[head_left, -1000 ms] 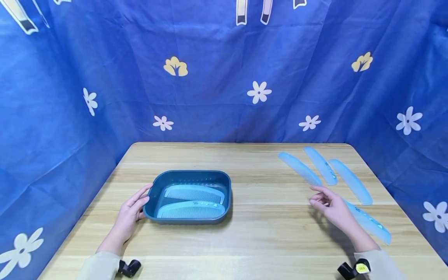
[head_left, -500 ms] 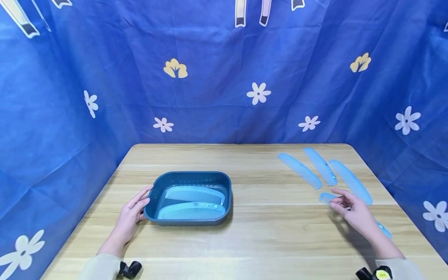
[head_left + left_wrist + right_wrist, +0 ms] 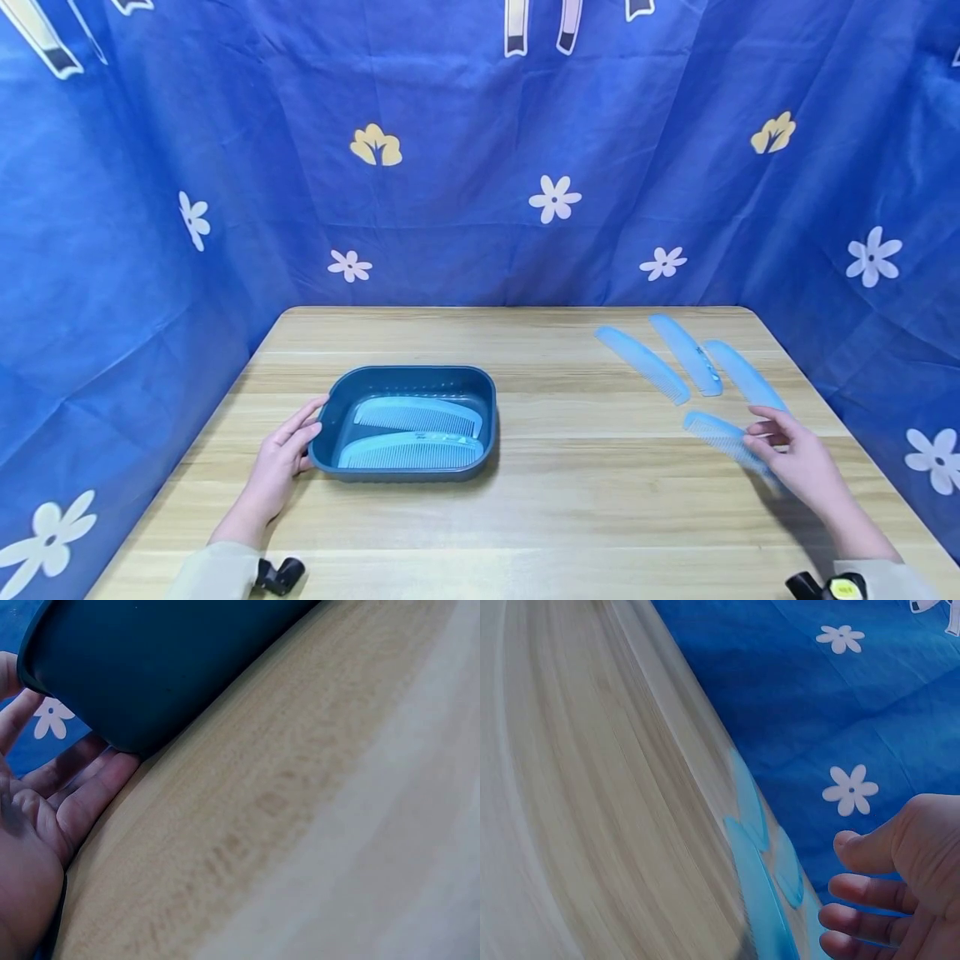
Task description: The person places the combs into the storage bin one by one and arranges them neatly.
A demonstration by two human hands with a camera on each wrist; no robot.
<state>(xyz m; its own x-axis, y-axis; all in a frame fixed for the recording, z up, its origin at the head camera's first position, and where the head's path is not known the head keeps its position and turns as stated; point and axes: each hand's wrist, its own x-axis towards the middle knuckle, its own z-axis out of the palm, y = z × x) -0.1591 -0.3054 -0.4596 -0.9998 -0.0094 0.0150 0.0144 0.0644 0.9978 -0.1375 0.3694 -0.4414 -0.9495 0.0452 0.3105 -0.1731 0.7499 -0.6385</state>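
In the head view my left hand [image 3: 272, 471] holds the left end of a dark teal basin [image 3: 401, 476]. Two light blue combs lie inside it, one [image 3: 420, 415] behind the other [image 3: 408, 452]. The left wrist view shows fingers of that hand [image 3: 37, 817] against the basin's corner and underside [image 3: 142, 675]. Above a blue comb [image 3: 720, 435] at the right, my right hand [image 3: 802, 467] hovers with bent fingers and nothing in them; it covers part of that comb. The right wrist view shows the hand [image 3: 904, 881] with thumb and fingers apart, beside several combs [image 3: 763, 900].
Three more combs lie farther back on the wooden table [image 3: 570, 517]: one on the left [image 3: 641, 362], one in the middle [image 3: 686, 354] and one on the right [image 3: 746, 375]. Blue patterned cloth [image 3: 465, 208] hangs behind the table and at both sides.
My right hand has moved right along the nearest comb, so that comb's left end now shows. My left hand and the basin have stayed in place.
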